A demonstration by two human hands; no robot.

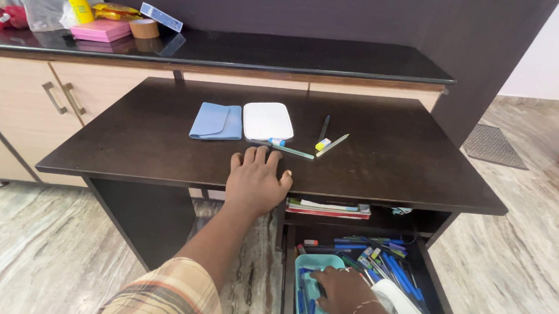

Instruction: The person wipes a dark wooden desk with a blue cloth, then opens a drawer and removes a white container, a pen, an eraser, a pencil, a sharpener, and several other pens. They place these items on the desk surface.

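Note:
My left hand [256,182] lies flat on the front edge of a dark brown desk [135,144], fingers apart, holding nothing. Just beyond its fingertips is a teal pen [287,150]. Further back lie a blue folded pouch [216,121], a white rectangular case [268,120], a black pen [324,127] and a white pen with a yellow cap [331,145]. My right hand [342,293] reaches down into an open drawer [440,296], resting on blue pens in a teal tray [316,263]. Its fingers are curled and hide what they touch.
Several loose pens [385,261] fill the drawer beside the tray. Books [327,209] lie on the shelf under the desktop. Behind, a black counter [296,54] carries a yellow bottle [79,4], pink pad [101,30] and tape roll [144,28]. A doormat [493,145] lies at right.

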